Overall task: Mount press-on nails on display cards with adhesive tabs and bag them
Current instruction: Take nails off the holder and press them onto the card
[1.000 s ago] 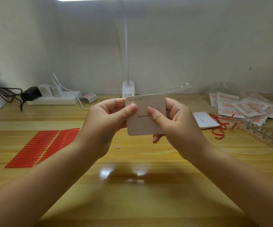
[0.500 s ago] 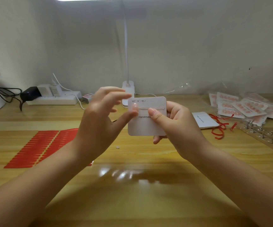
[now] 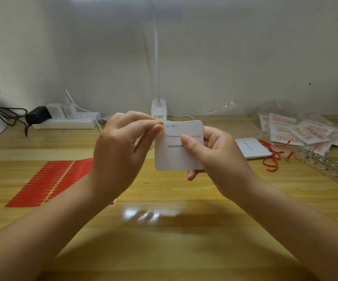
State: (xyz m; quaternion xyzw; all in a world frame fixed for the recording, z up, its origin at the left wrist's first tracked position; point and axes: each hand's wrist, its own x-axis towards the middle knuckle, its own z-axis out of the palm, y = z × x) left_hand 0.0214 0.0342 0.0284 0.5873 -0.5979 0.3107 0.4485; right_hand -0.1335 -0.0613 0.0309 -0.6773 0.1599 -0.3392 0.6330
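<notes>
Several carded nails (image 3: 297, 131) in clear bags (image 3: 324, 126)

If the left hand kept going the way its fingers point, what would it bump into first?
The left hand points its fingertips rightward at the white square display card. They already seem to touch the card's top left corner, so the card comes first, though depth is hard to judge.

A small home craft workstation is suggested by a wooden desk (image 3: 164, 250) set against a plain white wall, lit by a desk lamp (image 3: 158, 110), with a power strip (image 3: 67, 122) and bagged nail cards (image 3: 306, 130).
</notes>
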